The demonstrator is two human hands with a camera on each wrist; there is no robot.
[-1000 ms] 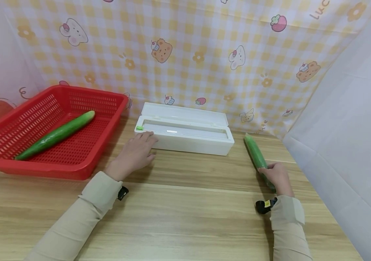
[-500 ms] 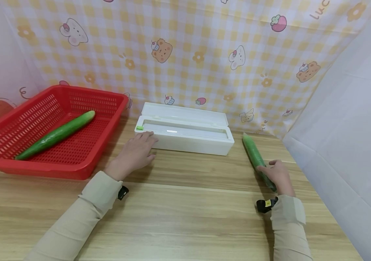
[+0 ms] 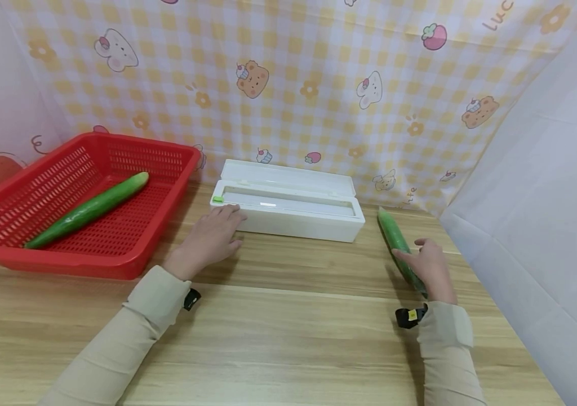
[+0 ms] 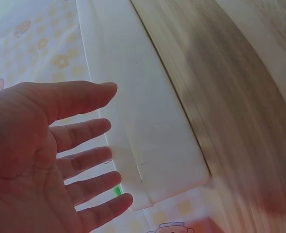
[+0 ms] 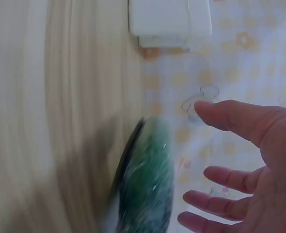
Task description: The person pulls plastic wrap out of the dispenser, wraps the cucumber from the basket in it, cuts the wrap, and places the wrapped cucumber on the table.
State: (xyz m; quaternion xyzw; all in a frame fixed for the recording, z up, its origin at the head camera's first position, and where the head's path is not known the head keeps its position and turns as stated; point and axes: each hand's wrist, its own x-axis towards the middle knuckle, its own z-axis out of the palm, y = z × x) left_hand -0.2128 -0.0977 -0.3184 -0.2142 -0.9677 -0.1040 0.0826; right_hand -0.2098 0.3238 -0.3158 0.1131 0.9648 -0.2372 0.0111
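A cucumber (image 3: 394, 237) in clear plastic film lies on the table at the right; the film's shine and wrinkles show in the right wrist view on the cucumber (image 5: 150, 179). Over its near half hovers my right hand (image 3: 427, 268), thumb and fingers spread apart and clear of it. At the centre back stands a long white cling-film box (image 3: 293, 223) with its lid (image 3: 288, 176) raised and a green slider (image 3: 218, 199) at its left end. My left hand (image 3: 212, 239) has its fingers extended at the box's left front edge; whether they touch it I cannot tell.
To the left a red plastic basket (image 3: 138, 256) holds another cucumber (image 3: 91, 211). Behind everything hangs a yellow checked cloth (image 3: 309, 67), and a white sheet (image 3: 537, 186) closes off the right side. The wooden table (image 3: 288, 338) stretches along the front.
My right hand has let go of the wrapped cucumber and lifted off it, fingers spreading. The cucumber shifted slightly left before that. My left hand has stayed at the box.
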